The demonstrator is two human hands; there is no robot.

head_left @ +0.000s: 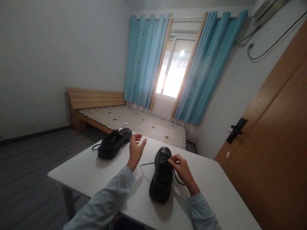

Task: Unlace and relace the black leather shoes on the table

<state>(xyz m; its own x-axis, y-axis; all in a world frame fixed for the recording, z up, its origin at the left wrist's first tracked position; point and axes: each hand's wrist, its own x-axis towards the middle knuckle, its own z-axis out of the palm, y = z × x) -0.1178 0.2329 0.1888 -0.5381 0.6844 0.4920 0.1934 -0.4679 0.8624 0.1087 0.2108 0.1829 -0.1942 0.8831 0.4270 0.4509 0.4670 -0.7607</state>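
A black lace-up shoe stands on the white table in front of me, its toe pointing away. One end of its black shoelace stretches out to the left, and another end hangs down at the right side. My right hand is at the shoe's lacing, thumb and fingertips pinched on the lace. Raised above the table, my left hand is open with thumb and fingers apart, and nothing shows in it. Just left of that hand lies a second black shoe, with a loop of lace trailing from it.
The white table has its left edge over a dark wood floor. A bed with a small white object on it stands beyond. A brown door with a black handle is on the right; blue curtains flank the window.
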